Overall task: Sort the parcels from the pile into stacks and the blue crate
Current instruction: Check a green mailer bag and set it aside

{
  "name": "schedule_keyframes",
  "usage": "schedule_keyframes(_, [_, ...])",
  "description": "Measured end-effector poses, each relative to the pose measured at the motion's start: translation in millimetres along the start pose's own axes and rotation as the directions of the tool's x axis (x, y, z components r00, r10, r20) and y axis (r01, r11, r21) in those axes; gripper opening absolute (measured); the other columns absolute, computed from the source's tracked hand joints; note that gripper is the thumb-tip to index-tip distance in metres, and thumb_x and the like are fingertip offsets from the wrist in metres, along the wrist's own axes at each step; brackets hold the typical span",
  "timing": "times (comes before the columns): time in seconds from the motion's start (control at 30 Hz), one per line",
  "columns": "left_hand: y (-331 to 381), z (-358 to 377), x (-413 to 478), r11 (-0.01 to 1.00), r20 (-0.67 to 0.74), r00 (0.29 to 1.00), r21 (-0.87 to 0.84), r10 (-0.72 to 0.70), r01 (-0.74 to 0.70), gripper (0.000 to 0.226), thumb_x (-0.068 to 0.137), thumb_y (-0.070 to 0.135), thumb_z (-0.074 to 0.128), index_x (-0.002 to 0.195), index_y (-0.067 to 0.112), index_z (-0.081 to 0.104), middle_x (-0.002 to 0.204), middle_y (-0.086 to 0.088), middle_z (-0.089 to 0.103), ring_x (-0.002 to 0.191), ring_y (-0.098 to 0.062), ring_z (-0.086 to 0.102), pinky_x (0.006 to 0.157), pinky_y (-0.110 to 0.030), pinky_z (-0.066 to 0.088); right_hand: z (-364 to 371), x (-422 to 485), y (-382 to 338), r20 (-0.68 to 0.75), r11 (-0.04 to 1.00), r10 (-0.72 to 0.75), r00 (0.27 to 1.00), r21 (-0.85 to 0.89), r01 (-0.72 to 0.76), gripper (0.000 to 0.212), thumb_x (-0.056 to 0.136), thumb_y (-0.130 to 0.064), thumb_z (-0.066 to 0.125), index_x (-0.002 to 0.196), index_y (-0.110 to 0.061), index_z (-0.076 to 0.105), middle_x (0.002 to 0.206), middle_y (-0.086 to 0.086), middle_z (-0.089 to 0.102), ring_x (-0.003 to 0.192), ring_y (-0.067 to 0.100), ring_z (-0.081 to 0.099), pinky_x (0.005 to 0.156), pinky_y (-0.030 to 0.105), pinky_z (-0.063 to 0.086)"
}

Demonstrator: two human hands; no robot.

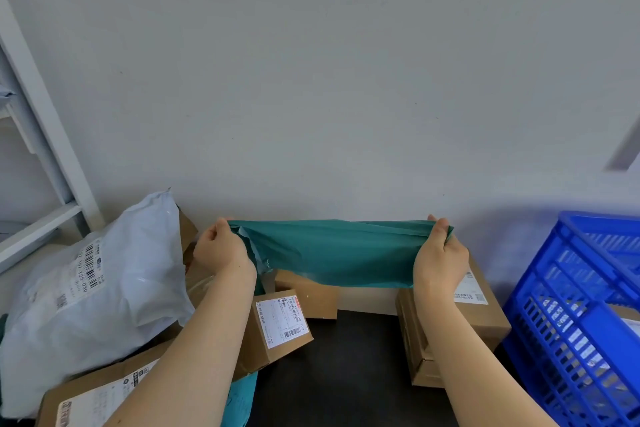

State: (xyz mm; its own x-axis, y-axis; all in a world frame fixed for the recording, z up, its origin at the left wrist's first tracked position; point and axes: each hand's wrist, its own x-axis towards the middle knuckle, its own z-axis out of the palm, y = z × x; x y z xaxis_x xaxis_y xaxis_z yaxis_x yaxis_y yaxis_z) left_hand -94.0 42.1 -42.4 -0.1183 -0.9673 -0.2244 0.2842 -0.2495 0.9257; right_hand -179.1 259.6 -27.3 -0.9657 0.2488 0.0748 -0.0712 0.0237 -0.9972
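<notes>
- Bag long axis left–right; left hand and right hand pinch its ends.
- Crate at right edge of bench, nearer right hand.

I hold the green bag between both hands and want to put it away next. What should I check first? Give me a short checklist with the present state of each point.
1. Left hand grips one end of the green bag: ok.
2. Right hand grips the other end: ok.
3. Label readable for sorting: not ok, none shows on this side.
4. Bag clear of the small box below: cannot tell.
5. Blue crate in view on the right, top open: ok.
6. Free room inside the crate: cannot tell, its wall hides most of it.
</notes>
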Motion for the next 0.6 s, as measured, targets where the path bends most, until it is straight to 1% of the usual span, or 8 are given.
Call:
schedule_keyframes(0.1, [1.4,1.4,0.2,1.0,0.028,1.0,-0.002,-0.011,0.012,0.023,0.099,0.023,0.049,0.081,0.012,0.058,0.074,0.002,0.055,0.069,-0.012,0.052,0.061,-0.023,0.044,-0.3,-0.6,1.1,-0.003,1.0,0.0,1.0,-0.007,0.0,0.045,0.105,-0.038,0.028,0.124,-0.02,0.064,0.101,0.001,0.057,0.094,0.019,0.051,0.077,0.033,0.037])
schedule_keyframes(0.2, [2.0,2.2,-2.2,1.0,0.081,0.997,0.006,-0.013,0.013,0.019,0.099,0.023,0.048,0.09,0.013,0.061,0.086,-0.001,0.06,0.08,-0.016,0.056,0.062,-0.023,0.045,-0.8,0.3,0.2,0.0,1.0,-0.019,1.0,-0.022,0.019,0.046,0.104,-0.039,0.028,0.123,-0.019,0.065,0.102,0.002,0.059,0.094,0.02,0.051,0.077,0.034,0.037])
schedule_keyframes(0.3, [3.8,-0.3,-1.3,0.999,0.072,0.997,-0.013,-0.031,0.032,0.019,0.099,0.024,0.049,0.089,0.012,0.06,0.079,0.002,0.057,0.08,-0.018,0.055,0.066,-0.026,0.047,-3.1,4.9,-0.4,0.005,0.998,-0.031,1.0,-0.058,0.031,0.046,0.104,-0.039,0.028,0.123,-0.019,0.065,0.097,0.0,0.058,0.093,0.021,0.052,0.079,0.038,0.042])
schedule_keyframes(0.33, [4.9,-0.9,-0.4,0.999,0.07,0.997,-0.012,-0.04,0.041,0.019,0.099,0.024,0.049,0.09,0.012,0.06,0.078,0.002,0.057,0.078,-0.017,0.055,0.066,-0.026,0.047,-3.8,6.3,-0.3,0.002,0.997,-0.03,1.0,-0.068,0.03,0.046,0.104,-0.039,0.029,0.121,-0.018,0.066,0.095,0.0,0.059,0.093,0.023,0.053,0.081,0.041,0.043])
schedule_keyframes(0.4, [8.4,-0.8,0.3,0.997,0.079,0.995,-0.03,-0.068,0.071,0.017,0.099,0.024,0.051,0.092,0.012,0.06,0.085,-0.001,0.06,0.08,-0.018,0.056,0.068,-0.026,0.049,-4.2,7.4,0.1,-0.007,0.997,-0.016,1.0,-0.081,0.016,0.049,0.104,-0.04,0.029,0.111,-0.013,0.069,0.086,0.002,0.059,0.09,0.027,0.055,0.079,0.043,0.043])
schedule_keyframes(0.47, [7.2,-0.6,2.3,0.993,0.094,0.99,-0.044,-0.103,0.108,0.017,0.099,0.025,0.052,0.093,0.012,0.06,0.095,-0.005,0.062,0.087,-0.021,0.058,0.077,-0.031,0.051,-3.6,5.5,-0.6,-0.009,0.998,0.013,1.0,-0.058,-0.013,0.047,0.104,-0.039,0.029,0.1,-0.012,0.067,0.075,0.001,0.055,0.083,0.025,0.053,0.074,0.039,0.041])
schedule_keyframes(0.53, [4.6,-1.5,2.3,0.994,0.104,0.989,-0.017,-0.109,0.111,0.019,0.098,0.028,0.052,0.093,0.012,0.06,0.096,-0.005,0.062,0.091,-0.022,0.059,0.081,-0.033,0.051,-3.3,2.9,-3.3,0.003,1.0,0.026,1.0,-0.001,-0.026,0.045,0.104,-0.037,0.029,0.108,-0.016,0.069,0.081,-0.001,0.058,0.085,0.023,0.053,0.076,0.036,0.041])
schedule_keyframes(0.6, [1.2,-2.6,0.5,0.994,0.095,0.99,0.013,-0.108,0.107,0.024,0.097,0.034,0.053,0.097,0.012,0.061,0.096,-0.004,0.061,0.093,-0.022,0.058,0.078,-0.032,0.049,-3.0,2.3,-7.0,0.018,0.998,0.031,0.999,0.056,-0.032,0.044,0.104,-0.037,0.03,0.116,-0.019,0.068,0.095,0.0,0.062,0.091,0.021,0.055,0.078,0.034,0.042])
